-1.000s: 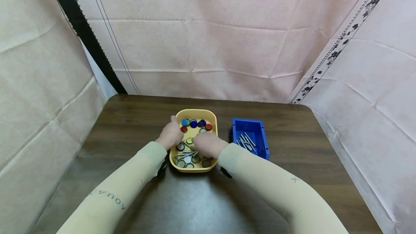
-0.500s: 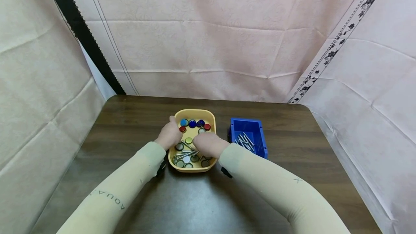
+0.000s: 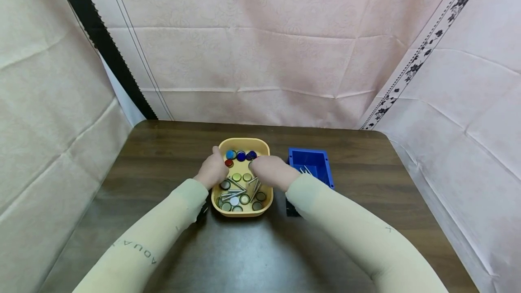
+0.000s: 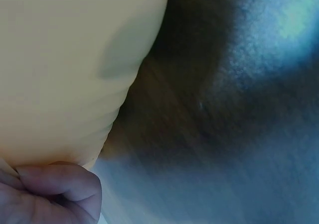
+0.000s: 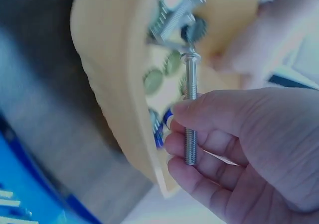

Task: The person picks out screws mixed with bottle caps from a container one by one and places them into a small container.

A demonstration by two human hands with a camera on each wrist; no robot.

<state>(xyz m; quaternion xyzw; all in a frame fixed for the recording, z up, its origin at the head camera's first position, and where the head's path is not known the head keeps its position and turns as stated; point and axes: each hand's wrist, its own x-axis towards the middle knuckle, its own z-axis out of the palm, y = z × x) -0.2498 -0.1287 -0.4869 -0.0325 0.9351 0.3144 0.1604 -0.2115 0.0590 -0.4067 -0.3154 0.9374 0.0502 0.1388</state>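
A yellow tray (image 3: 244, 215) holds bottle caps in several colours and a pile of metal bolts (image 3: 234, 193). My left hand (image 3: 212, 169) grips the tray's left rim; in the left wrist view its curled fingers (image 4: 75, 184) lie against the tray wall (image 4: 60, 84). Over the tray's right side is my right hand (image 3: 272, 172). The right wrist view shows that hand (image 5: 249, 139) pinching one bolt (image 5: 191, 77) between thumb and fingers, head end away from the palm. Blue caps (image 3: 241, 156) sit at the tray's far end, and pale green caps (image 5: 153, 81) lie beyond the bolt.
A blue bin (image 3: 317, 162) with several bolts inside stands right of the tray, partly covered by the right sleeve (image 3: 346, 211). Both are on a dark wooden table (image 3: 171, 148). Pale cloth (image 3: 260, 67) hangs behind and at the sides.
My right hand has risen from the tray's middle, moving right and away from me, uncovering bolts and caps at the near right. Its sleeve now covers more of the blue bin. My left hand stays put.
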